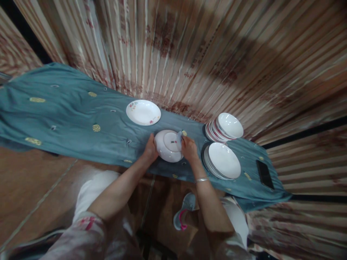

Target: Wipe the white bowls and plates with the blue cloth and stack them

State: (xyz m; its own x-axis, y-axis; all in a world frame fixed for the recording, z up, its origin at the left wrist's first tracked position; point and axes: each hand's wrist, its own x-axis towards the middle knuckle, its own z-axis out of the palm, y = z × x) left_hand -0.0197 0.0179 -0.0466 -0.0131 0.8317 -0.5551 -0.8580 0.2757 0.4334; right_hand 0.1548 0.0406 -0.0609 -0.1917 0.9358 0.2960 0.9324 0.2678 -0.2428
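**Item 1:** white ceramic plate [168,146], upside down, underside & foot ring up, mid-frame over teal cloth [54,108]. Round, so no long axis. Contact w/ cloth: can't tell.

**Hands, 2:** left hand [150,148] at plate's 9 o'clock edge, right hand [189,150] at its 3 o'clock edge. Both equally near, fingers curled & clenched on rim, plate grasped between them. Right wrist has 1 metal bangle [202,179].

**On plate, 1:** pale blue scrap [179,141] at approx 2 o'clock, by right hand. Type unclear.

**Around plate, all on cloth (12 = top of view):**
- Loose plate [143,112], 1, face up, approx 11 o'clock, near.
- Upper plate stack [225,126], 1, leaning, approx 3 o'clock, plate count unclear.
- Lower plate stack [222,160], 1, approx 3 to 4 o'clock, just beside upper stack, count unclear.
- Black phone [265,174], 1, approx 3 to 4 o'clock, well apart.

**Off cloth:** grey slipper [185,211] w/ pink trim, 1, approx 5 o'clock on brown floor [35,184]. Pleated curtain [189,54], 1, beyond cloth at 12 o'clock.
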